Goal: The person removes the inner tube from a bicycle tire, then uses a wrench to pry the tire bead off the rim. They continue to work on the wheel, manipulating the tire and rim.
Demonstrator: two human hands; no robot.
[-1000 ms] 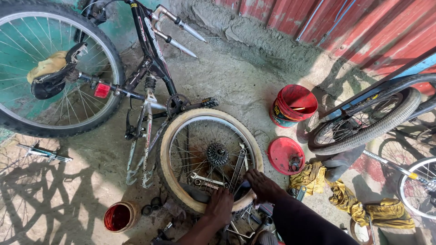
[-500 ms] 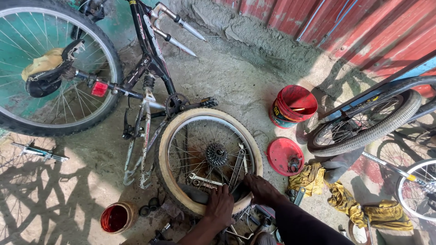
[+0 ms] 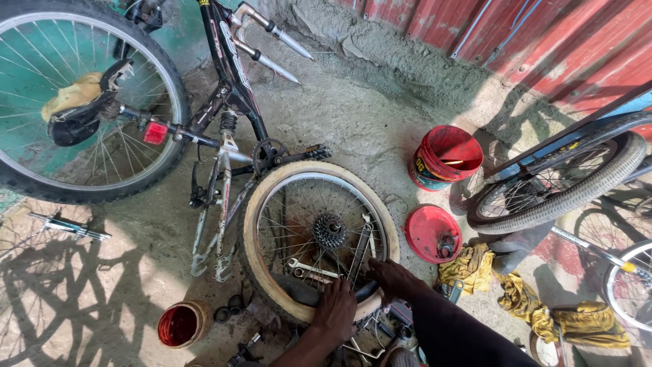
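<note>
Hands meet at the near edge of a bicycle wheel [image 3: 319, 238] that lies flat on the concrete floor [image 3: 353, 122], its cream tyre around a spoked rim with a sprocket cluster [image 3: 331, 231] at the hub. The left hand [image 3: 336, 309] presses down on the black inner tube [image 3: 302, 293] that bulges from the near side of the rim, its grip clenched on the tube. The right hand [image 3: 394, 277] lies on the rim just beside it, fingers reaching in among the spokes; whether its grip grasps anything cannot be told. Two wrenches [image 3: 309, 267] rest across the spokes, one flat, one leaning toward the hub.

An upturned bicycle frame [image 3: 227, 115] stands just behind the wheel, its large rear wheel [image 3: 41, 102] to the left. A red bucket [image 3: 445, 156] stands to the right, with a red lid [image 3: 431, 234] holding small parts in front of it. Yellow rags [image 3: 468, 265] lie beside the lid. A small tin of red liquid [image 3: 180, 325] sits near the left forearm.
</note>
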